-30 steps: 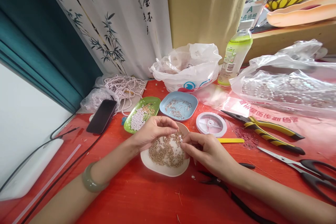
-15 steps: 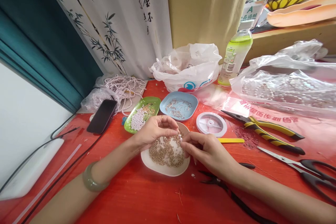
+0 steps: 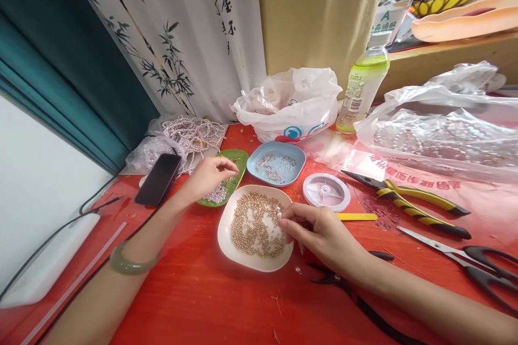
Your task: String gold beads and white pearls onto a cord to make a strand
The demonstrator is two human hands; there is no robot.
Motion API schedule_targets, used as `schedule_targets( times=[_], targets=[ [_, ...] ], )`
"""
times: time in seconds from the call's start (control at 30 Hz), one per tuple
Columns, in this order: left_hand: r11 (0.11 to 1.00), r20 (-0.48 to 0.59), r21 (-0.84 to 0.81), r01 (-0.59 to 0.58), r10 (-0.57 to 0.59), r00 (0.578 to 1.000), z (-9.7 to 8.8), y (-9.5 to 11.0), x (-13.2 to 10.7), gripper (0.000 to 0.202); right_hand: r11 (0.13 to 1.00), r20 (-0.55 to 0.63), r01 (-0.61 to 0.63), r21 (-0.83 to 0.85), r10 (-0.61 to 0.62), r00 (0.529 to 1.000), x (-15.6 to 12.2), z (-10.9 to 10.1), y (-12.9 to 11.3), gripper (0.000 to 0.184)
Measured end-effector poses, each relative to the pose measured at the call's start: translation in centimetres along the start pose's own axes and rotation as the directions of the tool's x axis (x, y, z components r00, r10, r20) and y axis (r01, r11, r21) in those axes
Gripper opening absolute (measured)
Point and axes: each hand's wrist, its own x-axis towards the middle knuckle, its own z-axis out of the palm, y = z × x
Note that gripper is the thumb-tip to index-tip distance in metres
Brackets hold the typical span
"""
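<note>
My left hand point(image 3: 212, 175), a jade-green bangle on its wrist, is over the green dish point(image 3: 243, 164), thumb and fingertips together. Whether anything is between those fingertips is too small to tell. The dish holds white pearl beads point(image 3: 216, 195), partly hidden by the hand. My right hand point(image 3: 318, 229) is at the right rim of the cream dish point(image 3: 226, 250), thumb and forefinger pinching a few small pearl beads point(image 3: 279, 212). Many small gold beads point(image 3: 246, 237) lie spread in the cream dish. Behind it, the blue dish point(image 3: 297, 170) contains thin metal pins.
To the right are a white spool point(image 3: 326, 192), yellow-black pliers point(image 3: 416, 202), scissors point(image 3: 465, 259) and dark-handled cutters point(image 3: 356, 296). A phone point(image 3: 157, 179) and pearl strands point(image 3: 194, 135) lie at left. Plastic bags point(image 3: 299, 113) and a bottle point(image 3: 362, 89) stand behind.
My left hand has moved left and away from me, from the beads at my right fingertips to the green dish. My right hand keeps its pinch in the same place.
</note>
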Motion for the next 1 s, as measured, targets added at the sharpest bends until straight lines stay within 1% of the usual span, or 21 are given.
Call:
schedule_targets(
  times=[0.03, 0.1, 0.13, 0.23, 0.37, 0.53, 0.7, 0.8, 0.87, 0.9, 0.93, 0.97, 1.0],
  targets=[
    [0.997, -0.013, 0.073, 0.014, -0.013, 1.0, -0.3, -0.5, 0.2, 0.013, 1.0, 0.0, -0.001, -0.002, 0.001, 1.0, 0.0, 0.0, 0.0, 0.019],
    [0.977, -0.002, 0.215, -0.002, 0.002, 1.0, -0.9, -1.5, 0.5, 0.016, 1.0, 0.003, -0.001, -0.005, 0.001, 1.0, 0.0, -0.1, 0.0, 0.019],
    [0.959, -0.016, 0.283, -0.001, 0.006, 1.0, -1.1, -1.9, 0.7, 0.017, 1.0, 0.005, -0.002, -0.006, 0.002, 1.0, 0.0, -0.1, 0.0, 0.019],
    [0.915, -0.037, 0.403, 0.024, -0.01, 0.999, -1.6, -2.9, 1.0, 0.018, 1.0, 0.012, -0.006, -0.002, 0.006, 1.0, 0.0, -0.1, 0.1, 0.018],
    [0.92, -0.006, 0.391, 0.005, -0.003, 1.0, -1.1, -3.6, 1.3, 0.018, 1.0, 0.017, -0.001, 0.004, 0.001, 1.0, 0.0, 0.0, 0.2, 0.018],
    [0.913, -0.042, 0.407, -0.017, 0.037, 0.998, -0.2, -3.9, 1.5, 0.015, 1.0, 0.015, -0.003, 0.0, 0.003, 1.0, 0.0, 0.0, 0.2, 0.018],
    [0.897, -0.047, 0.442, -0.025, 0.051, 0.998, -0.1, -3.5, 1.3, 0.013, 1.0, 0.015, -0.005, -0.001, 0.005, 1.0, 0.0, 0.0, 0.2, 0.019],
    [0.882, -0.087, 0.471, -0.014, 0.063, 0.994, -0.2, -2.9, 1.1, 0.014, 1.0, 0.014, -0.004, 0.004, 0.004, 1.0, 0.0, 0.0, 0.1, 0.019],
    [0.914, -0.122, 0.405, 0.011, 0.043, 0.992, -0.2, -2.1, 0.9, 0.015, 1.0, 0.013, -0.002, 0.01, 0.002, 1.0, 0.0, -0.1, 0.1, 0.018],
    [0.946, -0.126, 0.323, 0.022, 0.02, 0.992, -0.1, -1.6, 0.7, 0.015, 1.0, 0.014, -0.001, 0.012, 0.001, 1.0, -0.1, -0.1, 0.0, 0.018],
    [0.979, -0.119, 0.202, 0.029, -0.005, 0.993, 0.1, -1.0, 0.5, 0.015, 1.0, 0.015, -0.001, 0.013, 0.001, 1.0, -0.1, -0.1, 0.0, 0.019],
    [0.999, -0.081, 0.043, 0.018, -0.014, 0.997, 0.3, -0.4, 0.2, 0.014, 1.0, 0.014, -0.001, 0.012, 0.001, 1.0, -0.1, -0.1, 0.0, 0.019],
    [0.992, -0.032, -0.127, 0.01, -0.015, 0.999, 0.7, 0.2, -0.1, 0.015, 1.0, 0.012, -0.002, 0.011, 0.002, 1.0, -0.1, -0.1, 0.0, 0.019]
  ],
)
